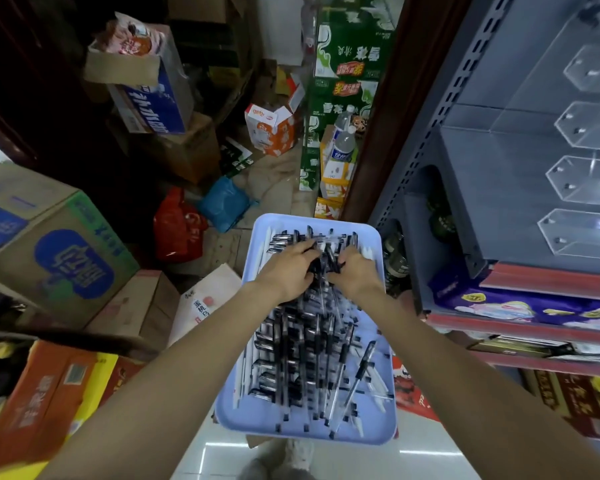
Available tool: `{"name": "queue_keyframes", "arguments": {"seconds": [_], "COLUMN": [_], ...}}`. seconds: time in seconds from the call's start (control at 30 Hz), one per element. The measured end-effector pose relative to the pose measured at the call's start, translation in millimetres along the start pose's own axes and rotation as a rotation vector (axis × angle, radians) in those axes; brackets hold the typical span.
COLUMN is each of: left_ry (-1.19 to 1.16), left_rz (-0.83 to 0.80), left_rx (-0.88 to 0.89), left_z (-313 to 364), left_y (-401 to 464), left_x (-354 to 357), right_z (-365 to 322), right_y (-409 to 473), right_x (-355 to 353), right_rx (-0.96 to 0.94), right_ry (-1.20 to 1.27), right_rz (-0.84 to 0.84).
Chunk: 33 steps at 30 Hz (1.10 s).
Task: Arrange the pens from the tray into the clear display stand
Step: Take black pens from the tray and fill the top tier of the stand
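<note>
Currently I log one pale blue tray [385, 306], heaped with black-capped clear pens [302, 355] lying crosswise in layers. My left hand [286, 271] and right hand [355, 273] sit close together at the tray's far half, fingers curled down into the pile, each grip closing on a bunch of pens. To the right, on a grey metal shelf [492, 188], I note the clear display stand [589, 181], its stepped acrylic compartments holding no pens. Left side: stacked cardboard cartons [59, 251] and a red plastic bag [177, 226] on the floor.
</note>
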<state>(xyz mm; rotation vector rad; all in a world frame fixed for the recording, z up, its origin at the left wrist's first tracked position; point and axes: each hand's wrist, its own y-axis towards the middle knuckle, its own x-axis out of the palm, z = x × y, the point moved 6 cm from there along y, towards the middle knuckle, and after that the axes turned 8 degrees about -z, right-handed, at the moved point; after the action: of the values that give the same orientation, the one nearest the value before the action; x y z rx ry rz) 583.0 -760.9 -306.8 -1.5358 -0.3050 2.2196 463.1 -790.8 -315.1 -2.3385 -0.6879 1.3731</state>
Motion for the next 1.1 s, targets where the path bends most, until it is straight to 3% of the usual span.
{"name": "queue_keyframes", "arguments": {"seconds": [0.3,0.47,0.6,0.73,0.87,1.1], "left_ry": [-0.123,-0.522,-0.849,-0.93,-0.906,-0.639], "left_rz": [0.113,0.297,0.092,0.05,0.073,0.209], "left_rx": [0.051,-0.031,0.081,0.172,0.213,0.396], "left_z": [-3,-10,6,14,22,90], "left_y": [7,1,-3,-11,-20,-43], "left_x": [-3,-19,-23,-40,-68,-133], "right_z": [-2,-10,-20,-32,-32,-10], "right_y": [9,8,-8,-29,-57,-115], "right_x": [-8,-22,-35,-53,-87,-156], "right_rx": [-0.025,-0.109,-0.147,-0.224,-0.279,-0.443], "right_ry": [0.105,0.419,0.903,1.009,1.047,1.092], "right_rz": [-0.073,-0.057,-0.075,-0.025,0.133,0.315]}}
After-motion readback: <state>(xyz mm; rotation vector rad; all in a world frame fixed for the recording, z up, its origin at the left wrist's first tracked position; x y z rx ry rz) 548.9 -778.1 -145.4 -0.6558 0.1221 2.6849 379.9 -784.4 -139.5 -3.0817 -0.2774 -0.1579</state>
